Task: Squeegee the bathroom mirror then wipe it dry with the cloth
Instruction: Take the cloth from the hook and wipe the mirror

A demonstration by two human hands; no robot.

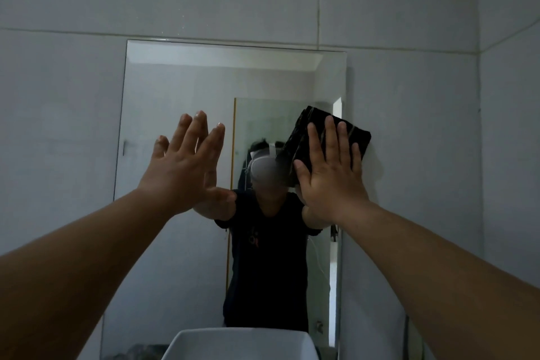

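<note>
Here, nearest the camera, two bare forearms rise from the lower corners of the view toward a wall-mounted mirror point(181, 90). The left hand point(187, 166) is raised with the palm forward and the fingers spread and slightly fanned; it pinches nothing, and whether the palm touches the glass or hangs just before it cannot be told, though its reflection meets it at the thumb side. The right hand point(330, 175) lies flat, fingers extended and a little apart, pressing a folded dark cloth point(361, 137) against the surface. The cloth sits under the fingers and upper palm, not gripped in a fist: its upper edge and right corner project beyond the fingertips, and its left layers show past the index finger. The cloth lies at the right edge of the mirror, about mid-height, with its right corner overlapping onto the adjoining wall tile point(409, 126). Below the hands, at the bottom edge of the view, the rim of a white basin point(242, 339) stands centred under the mirror. Farther back, the glass reflects a person in a dark short-sleeved shirt point(268, 257) with both arms raised, and a doorway behind. Pale tiles with thin grout lines surround the mirror on all sides; no squeegee can be made out
</note>
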